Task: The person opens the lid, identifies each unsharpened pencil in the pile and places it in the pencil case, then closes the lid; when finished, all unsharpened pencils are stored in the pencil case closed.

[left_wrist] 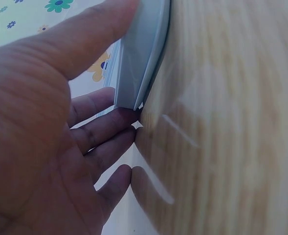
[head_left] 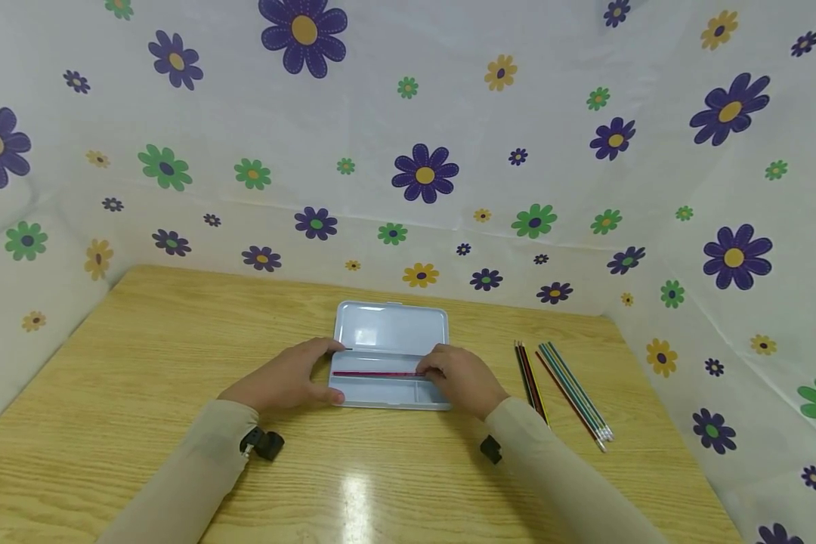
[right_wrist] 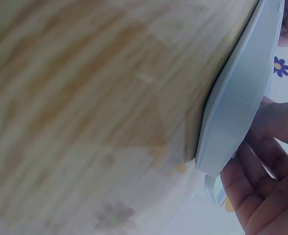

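A light-blue pencil case (head_left: 374, 391) lies unfolded on the table, its lid (head_left: 391, 326) tipped back toward the wall. Inside it, along a divider, runs a red pencil (head_left: 374, 373). My right hand (head_left: 464, 380) reaches over the case's right end and pinches the pencil's right end; in the right wrist view the fingers are partly hidden behind the case wall. My left hand (head_left: 292, 374) holds the case's left end, with the thumb at the front corner and the index finger near the hinge. The left wrist view shows the other fingers (left_wrist: 109, 147) beneath the thumb, at the case end.
Right of the case lie dark, red and yellow pencils (head_left: 527, 370), partly behind my right forearm. Farther right is a group of blue-green pencils (head_left: 574, 385) with a dark red one (head_left: 567, 397). A flowered white cloth (head_left: 353, 257) hangs behind the wooden table (head_left: 177, 325).
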Demonstrator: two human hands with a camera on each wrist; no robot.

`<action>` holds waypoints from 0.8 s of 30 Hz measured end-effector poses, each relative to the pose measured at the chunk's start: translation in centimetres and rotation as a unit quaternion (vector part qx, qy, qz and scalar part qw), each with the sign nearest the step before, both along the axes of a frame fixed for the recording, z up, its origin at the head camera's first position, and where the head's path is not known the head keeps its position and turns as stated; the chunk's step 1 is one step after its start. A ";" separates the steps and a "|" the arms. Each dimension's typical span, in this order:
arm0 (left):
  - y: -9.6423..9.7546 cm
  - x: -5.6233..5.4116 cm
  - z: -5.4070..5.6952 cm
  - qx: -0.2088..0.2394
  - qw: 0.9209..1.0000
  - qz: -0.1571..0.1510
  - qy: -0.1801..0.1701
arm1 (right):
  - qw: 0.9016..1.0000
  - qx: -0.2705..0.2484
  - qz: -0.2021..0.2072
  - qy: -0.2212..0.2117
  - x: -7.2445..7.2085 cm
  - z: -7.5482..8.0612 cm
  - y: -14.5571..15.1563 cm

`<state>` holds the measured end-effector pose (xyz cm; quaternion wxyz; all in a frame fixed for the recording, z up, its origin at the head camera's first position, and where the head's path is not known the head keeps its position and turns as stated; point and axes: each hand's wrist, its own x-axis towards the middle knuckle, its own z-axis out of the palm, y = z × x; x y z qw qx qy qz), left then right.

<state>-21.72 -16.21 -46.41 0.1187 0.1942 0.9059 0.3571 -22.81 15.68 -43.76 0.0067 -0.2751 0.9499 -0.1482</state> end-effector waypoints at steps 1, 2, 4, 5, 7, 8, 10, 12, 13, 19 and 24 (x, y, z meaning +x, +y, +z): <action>0.0 0.0 0.0 -0.001 1.000 0.001 -0.001 | 1.000 0.000 0.001 0.000 0.0 0.0 0.0; 0.0 0.0 0.0 -0.002 1.000 0.001 -0.001 | 1.000 0.002 0.002 0.000 -0.1 0.0 0.0; 0.0 0.1 0.1 -0.001 1.000 0.002 -0.002 | 1.000 0.003 0.004 0.000 -0.2 0.1 0.0; 0.0 0.1 0.1 0.000 1.000 0.002 -0.002 | 1.000 0.005 0.006 0.001 -0.2 0.1 0.0; 0.0 0.1 0.1 0.003 1.000 0.001 -0.001 | 1.000 0.009 0.006 0.000 -0.3 0.1 0.0; 0.0 0.1 0.1 0.004 1.000 0.000 0.000 | 1.000 0.013 0.007 0.000 -0.3 0.1 0.0; 0.0 0.2 0.0 0.005 1.000 0.002 -0.001 | 1.000 0.018 0.008 -0.003 -0.4 0.1 -0.1; 0.0 0.2 0.0 0.005 1.000 0.002 0.000 | 1.000 0.024 0.007 -0.007 -0.5 0.2 -0.2; 0.0 0.2 0.0 0.005 1.000 0.002 0.000 | 1.000 0.026 0.006 -0.011 -0.5 0.2 -0.2; 0.0 0.1 0.0 0.002 1.000 0.001 0.002 | 0.999 0.028 -0.001 -0.030 -0.7 0.3 -0.4; -0.1 0.0 -0.2 0.002 1.000 -0.001 0.005 | 0.999 0.026 -0.002 -0.036 -0.8 0.3 -0.3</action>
